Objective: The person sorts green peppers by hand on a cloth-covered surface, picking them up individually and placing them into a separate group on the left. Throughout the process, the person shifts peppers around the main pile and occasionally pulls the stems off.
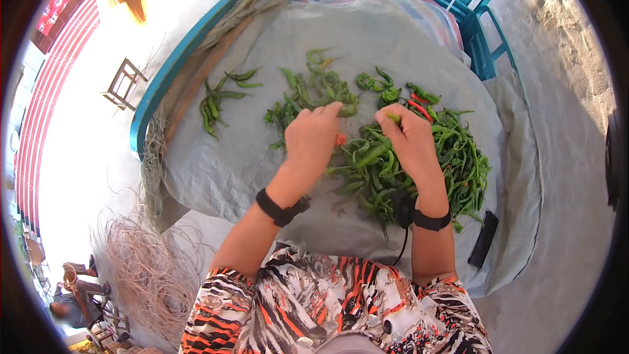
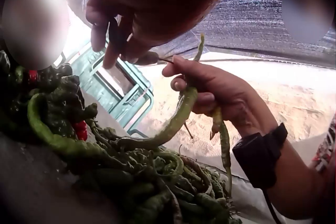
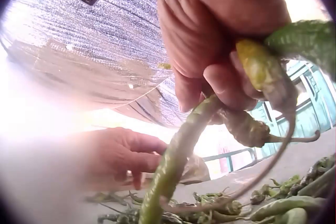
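Note:
My right hand [image 1: 411, 137] grips several green chili peppers above the heap. In the right wrist view a long pepper [image 3: 176, 155] hangs from its fingers beside a yellowish one [image 3: 260, 66] with a long stem. My left hand [image 1: 311, 139] hovers just left of it, blurred, fingertips toward the right hand. In the left wrist view, a thin brown stem [image 2: 166, 59] shows between left fingertips and right thumb; I cannot tell whether the left fingers pinch it. Below the right hand lies a large heap of green chili peppers [image 1: 458, 151], with a few red ones [image 1: 420, 109] among them.
A smaller pepper pile [image 1: 321, 88] lies beyond the left hand, and another [image 1: 213, 105] farther left. A grey sheet [image 1: 223, 177] covers the bed of a blue-framed cart [image 1: 190, 46]. A black phone [image 1: 483, 239] lies at right. Tangled strands [image 1: 151, 269] and a seated person [image 1: 75, 298] are lower left.

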Demonstrator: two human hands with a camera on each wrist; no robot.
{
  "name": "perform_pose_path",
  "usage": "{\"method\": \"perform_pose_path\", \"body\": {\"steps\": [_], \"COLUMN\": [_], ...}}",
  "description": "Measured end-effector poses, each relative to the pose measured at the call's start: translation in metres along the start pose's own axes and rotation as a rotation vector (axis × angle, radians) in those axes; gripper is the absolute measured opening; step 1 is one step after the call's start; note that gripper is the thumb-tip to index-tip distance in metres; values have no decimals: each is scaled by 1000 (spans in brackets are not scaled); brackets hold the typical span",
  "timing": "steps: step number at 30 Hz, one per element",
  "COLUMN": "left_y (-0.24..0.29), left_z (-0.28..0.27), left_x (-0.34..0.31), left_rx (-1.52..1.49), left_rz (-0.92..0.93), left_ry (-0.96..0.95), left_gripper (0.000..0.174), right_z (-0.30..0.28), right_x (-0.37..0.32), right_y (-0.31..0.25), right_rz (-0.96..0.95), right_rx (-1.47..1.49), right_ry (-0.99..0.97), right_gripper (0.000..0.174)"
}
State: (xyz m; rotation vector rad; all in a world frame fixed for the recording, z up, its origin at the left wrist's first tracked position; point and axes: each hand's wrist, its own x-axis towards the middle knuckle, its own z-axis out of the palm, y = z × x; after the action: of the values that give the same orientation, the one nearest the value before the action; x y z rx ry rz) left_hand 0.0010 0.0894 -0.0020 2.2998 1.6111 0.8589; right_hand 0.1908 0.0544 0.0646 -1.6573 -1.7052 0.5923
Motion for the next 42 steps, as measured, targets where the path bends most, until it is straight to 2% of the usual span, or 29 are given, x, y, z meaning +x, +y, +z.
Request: {"method": "perform_pose_path", "body": {"steps": [2,4,6,9,12,13,16,19,23,26,29,32,35,38,39,41,42], "left_y": [-6,3,17,32,30,29,23,21,9,-1,-4,-6,-5,-4,-5,-9,-11], "left_z": [4,-3,-15,-19,-7,-8,-18,-30,-33,-33,-27,-21,-35,-41,-39,-34,-36], "left_x": [2,1,-1,-18,-32,-36,-44,-45,-23,-9,-5,-10,-11,-7,-6,-2,1], "left_rx": [-61,-72,-154,-423,-284,-258,-407,-605,-612,-594,-566,-707,-858,-927,-915,-889,-888], "left_rz": [-112,-100,-54,101,168,165,-153,-199,-237,-219,-164,-45,-75,-54,-46,-28,-84], "left_ry": [49,120,66,-168,-100,-50,-175,-120,-30,-70,-151,-339,-597,-611,-583,-522,-487], "left_gripper": [41,38,37,35,33,30,29,29,29,29,28,27,23,22,23,25,28], "right_z": [1,6,7,9,6,5,-3,-5,-10,-2,0,-1,1,5,11,21,24], "right_x": [3,2,-1,-9,-17,-18,-23,-23,-29,-28,-28,-21,-18,-25,-26,-29,-29], "right_y": [12,15,11,1,-7,-5,16,32,29,38,42,65,74,39,30,30,32], "right_rz": [-8,-29,-2,21,73,56,51,98,208,163,241,328,339,310,333,280,252], "right_rx": [21,162,229,429,621,617,599,587,577,675,803,961,1034,669,693,651,626], "right_ry": [85,153,163,160,109,149,252,366,322,443,608,638,610,227,90,207,265], "right_gripper": [20,22,23,26,30,34,43,55,56,53,48,46,42,39,37,37,38]}}
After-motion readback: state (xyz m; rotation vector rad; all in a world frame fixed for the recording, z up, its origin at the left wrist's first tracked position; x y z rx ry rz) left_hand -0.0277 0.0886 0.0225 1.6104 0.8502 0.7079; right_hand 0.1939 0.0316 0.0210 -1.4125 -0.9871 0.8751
